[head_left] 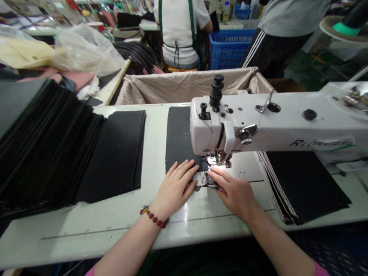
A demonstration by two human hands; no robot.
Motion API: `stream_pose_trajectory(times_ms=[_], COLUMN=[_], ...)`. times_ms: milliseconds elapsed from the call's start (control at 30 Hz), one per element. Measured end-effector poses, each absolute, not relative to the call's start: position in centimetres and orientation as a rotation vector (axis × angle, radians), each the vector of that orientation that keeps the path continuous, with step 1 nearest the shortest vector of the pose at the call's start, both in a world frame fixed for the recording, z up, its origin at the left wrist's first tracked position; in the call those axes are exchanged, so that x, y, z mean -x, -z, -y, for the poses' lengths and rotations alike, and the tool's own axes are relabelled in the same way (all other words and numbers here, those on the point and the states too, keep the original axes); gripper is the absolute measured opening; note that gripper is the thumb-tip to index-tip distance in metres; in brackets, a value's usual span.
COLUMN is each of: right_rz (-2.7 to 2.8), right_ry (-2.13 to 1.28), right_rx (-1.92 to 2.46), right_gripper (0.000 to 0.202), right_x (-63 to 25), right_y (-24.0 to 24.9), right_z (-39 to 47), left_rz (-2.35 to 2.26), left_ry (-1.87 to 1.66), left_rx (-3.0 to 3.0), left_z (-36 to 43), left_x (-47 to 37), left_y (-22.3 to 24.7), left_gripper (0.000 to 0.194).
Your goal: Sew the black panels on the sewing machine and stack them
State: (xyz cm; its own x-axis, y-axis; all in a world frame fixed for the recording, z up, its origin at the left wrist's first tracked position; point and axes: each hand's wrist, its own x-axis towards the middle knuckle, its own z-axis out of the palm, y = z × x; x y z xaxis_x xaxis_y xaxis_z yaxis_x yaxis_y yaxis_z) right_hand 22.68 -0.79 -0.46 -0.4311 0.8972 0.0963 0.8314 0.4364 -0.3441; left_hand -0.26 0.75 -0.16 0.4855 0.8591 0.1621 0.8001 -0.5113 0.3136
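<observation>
A black sheet (179, 133) lies under the head of a white sewing machine (262, 123), whose lamp lights the needle area. My left hand (176, 186) rests with its fingers spread on the near edge of this sheet, left of the presser foot. On the other side, my right hand (235, 192) has its fingertips close to the needle, beside a metal guide (204, 179). Its fingers are stretched out, and the thumb is partly hidden below them. Neither hand is closed round anything.
Overlapping black sheets (118, 149) cover the table's left side. More black pieces with pale edges (305, 183) lie right, beneath the machine arm. Behind the table are a cloth-lined bin (162, 86), a blue basket (227, 49) and two people (179, 26).
</observation>
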Motion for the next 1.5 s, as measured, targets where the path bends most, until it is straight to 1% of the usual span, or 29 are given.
stream_pose_trajectory(times_ms=[233, 433, 1133, 1500], right_rz=[2.404, 2.395, 2.376, 2.328], right_ry=[-0.362, -0.363, -0.372, -0.389], right_rx=[1.482, 1.474, 1.461, 1.453], right_gripper=[0.061, 0.061, 0.060, 0.056], right_x=[-22.65, -22.68, -22.64, -22.65], right_y=[0.41, 0.48, 0.28, 0.35], right_z=[0.77, 0.75, 0.83, 0.96], left_rz=[-1.471, -1.498, -1.510, -1.508], left_ry=[-0.424, -0.374, -0.411, -0.445], left_rx=[-2.519, -2.546, -2.547, -2.582], left_z=[-1.12, -1.16, -1.14, -1.03], left_x=[0.12, -0.05, -0.11, -0.13], left_y=[0.54, 0.62, 0.79, 0.91], left_gripper=[0.053, 0.056, 0.057, 0.058])
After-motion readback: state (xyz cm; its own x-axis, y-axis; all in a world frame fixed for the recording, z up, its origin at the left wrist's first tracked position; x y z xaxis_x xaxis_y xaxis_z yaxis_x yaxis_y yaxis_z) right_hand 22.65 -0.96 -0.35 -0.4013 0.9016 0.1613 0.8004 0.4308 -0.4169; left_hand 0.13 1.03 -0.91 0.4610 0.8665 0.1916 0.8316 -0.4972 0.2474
